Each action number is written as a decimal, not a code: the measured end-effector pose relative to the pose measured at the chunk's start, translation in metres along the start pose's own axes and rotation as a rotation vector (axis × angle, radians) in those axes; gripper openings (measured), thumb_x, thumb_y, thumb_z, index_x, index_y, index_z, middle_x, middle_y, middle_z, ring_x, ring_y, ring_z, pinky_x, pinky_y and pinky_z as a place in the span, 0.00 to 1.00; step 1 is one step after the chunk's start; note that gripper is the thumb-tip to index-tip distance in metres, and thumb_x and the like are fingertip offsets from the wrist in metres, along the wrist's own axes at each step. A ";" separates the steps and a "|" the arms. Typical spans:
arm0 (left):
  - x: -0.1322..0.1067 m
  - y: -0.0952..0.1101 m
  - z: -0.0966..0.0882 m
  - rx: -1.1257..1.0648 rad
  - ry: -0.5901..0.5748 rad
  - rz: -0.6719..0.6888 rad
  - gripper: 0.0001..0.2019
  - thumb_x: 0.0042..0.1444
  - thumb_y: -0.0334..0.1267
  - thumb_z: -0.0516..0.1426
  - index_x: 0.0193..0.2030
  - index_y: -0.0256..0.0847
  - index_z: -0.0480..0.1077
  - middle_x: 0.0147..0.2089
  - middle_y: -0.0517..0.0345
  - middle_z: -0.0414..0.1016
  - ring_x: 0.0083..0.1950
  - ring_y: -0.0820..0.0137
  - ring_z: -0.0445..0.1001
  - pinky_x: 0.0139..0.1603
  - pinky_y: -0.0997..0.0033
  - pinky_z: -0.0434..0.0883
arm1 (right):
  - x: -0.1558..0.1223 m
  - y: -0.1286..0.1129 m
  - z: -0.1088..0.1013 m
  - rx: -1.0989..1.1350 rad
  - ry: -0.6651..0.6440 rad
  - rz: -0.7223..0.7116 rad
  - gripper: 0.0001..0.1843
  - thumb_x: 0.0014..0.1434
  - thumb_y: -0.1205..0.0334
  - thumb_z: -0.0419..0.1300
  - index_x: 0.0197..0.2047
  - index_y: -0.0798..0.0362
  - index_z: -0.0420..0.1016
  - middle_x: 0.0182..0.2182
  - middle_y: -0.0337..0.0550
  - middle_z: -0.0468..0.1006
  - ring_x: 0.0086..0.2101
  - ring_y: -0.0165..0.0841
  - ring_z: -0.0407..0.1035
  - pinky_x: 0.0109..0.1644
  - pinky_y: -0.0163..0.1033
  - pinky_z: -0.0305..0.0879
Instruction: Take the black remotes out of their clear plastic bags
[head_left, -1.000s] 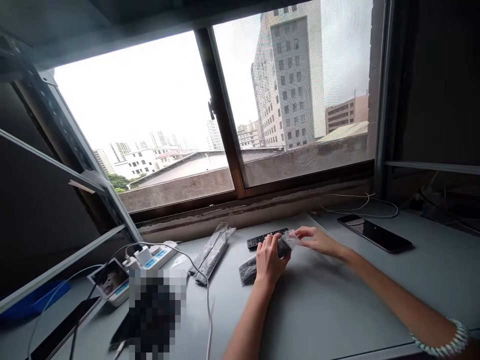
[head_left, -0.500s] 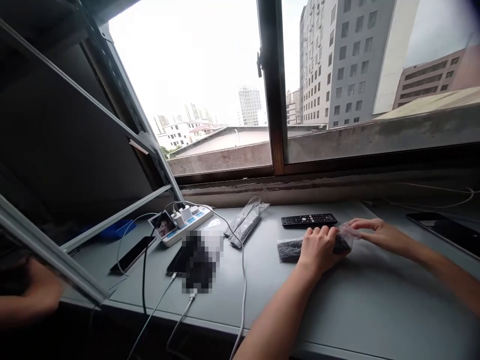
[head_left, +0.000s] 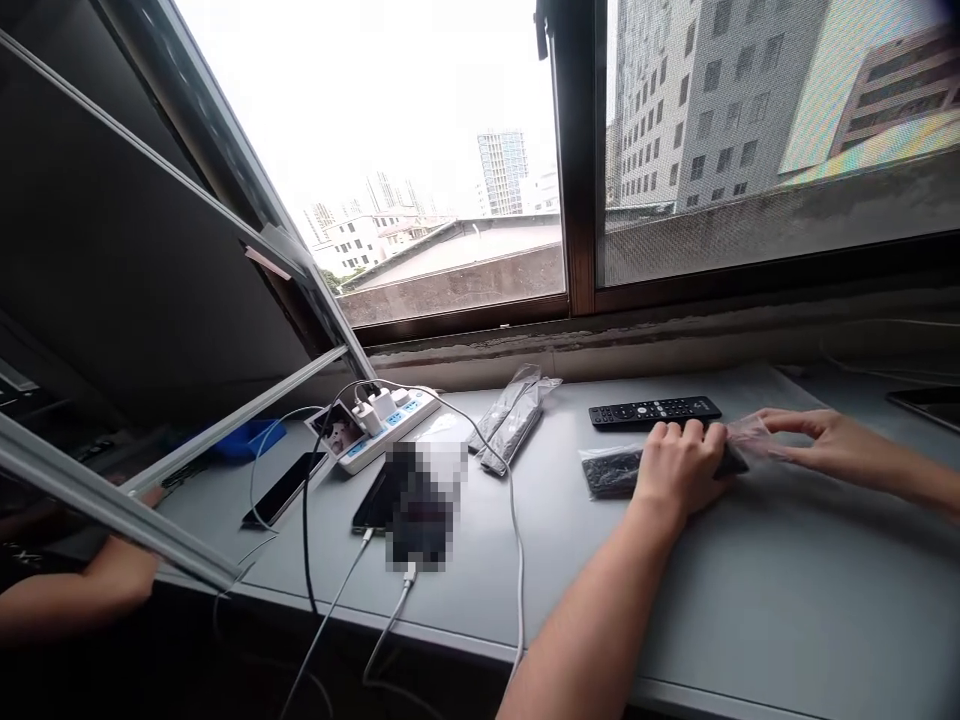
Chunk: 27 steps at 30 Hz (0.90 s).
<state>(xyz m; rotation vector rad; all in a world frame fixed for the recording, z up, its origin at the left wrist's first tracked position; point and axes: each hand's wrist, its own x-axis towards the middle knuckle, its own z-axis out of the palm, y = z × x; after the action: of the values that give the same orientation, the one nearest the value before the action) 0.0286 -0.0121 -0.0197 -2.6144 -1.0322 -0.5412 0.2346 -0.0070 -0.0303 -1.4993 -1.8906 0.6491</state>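
Note:
My left hand (head_left: 677, 468) is closed over a black remote control in a clear plastic bag (head_left: 611, 474), which lies on the grey tabletop. Its middle is hidden under my fingers. At the bag's right end, my right hand (head_left: 836, 445) pinches the loose clear plastic (head_left: 750, 434) between thumb and fingers. Just behind both hands lies an unwrapped black remote control (head_left: 654, 412) with its buttons up. Farther left, more bagged remote controls (head_left: 511, 430) rest side by side near the window wall.
A white power strip (head_left: 394, 425) with plugged-in chargers stands at the back left. Phones (head_left: 281, 492) and white cables (head_left: 517, 560) lie in front of it. A metal frame (head_left: 187, 545) slants across the left, with another person's arm (head_left: 82, 600) beyond. A dark tablet-like device (head_left: 930, 402) lies far right.
The camera view has turned slightly, so the scene sits farther right and higher. Both hands keep their hold on the bagged remote control. The other person's arm at left has shifted.

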 end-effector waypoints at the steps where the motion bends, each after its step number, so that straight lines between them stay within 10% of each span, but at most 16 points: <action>1: 0.001 -0.003 0.000 -0.001 0.004 -0.013 0.19 0.53 0.47 0.56 0.45 0.36 0.64 0.40 0.54 0.71 0.40 0.65 0.71 0.42 0.66 0.64 | -0.001 -0.002 0.001 0.001 -0.012 -0.013 0.15 0.45 0.42 0.61 0.32 0.40 0.80 0.44 0.43 0.77 0.47 0.42 0.69 0.54 0.41 0.61; 27: 0.003 0.005 -0.014 -0.152 -0.026 -0.033 0.26 0.52 0.42 0.57 0.56 0.37 0.58 0.45 0.54 0.73 0.46 0.65 0.70 0.51 0.65 0.61 | -0.004 -0.022 -0.002 0.319 -0.007 0.164 0.27 0.37 0.36 0.65 0.33 0.49 0.79 0.40 0.47 0.78 0.41 0.41 0.70 0.45 0.39 0.64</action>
<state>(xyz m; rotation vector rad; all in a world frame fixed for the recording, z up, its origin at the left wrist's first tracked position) 0.0307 -0.0190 -0.0068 -2.7471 -1.0840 -0.6178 0.2220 -0.0161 -0.0144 -1.4507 -1.5893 0.9810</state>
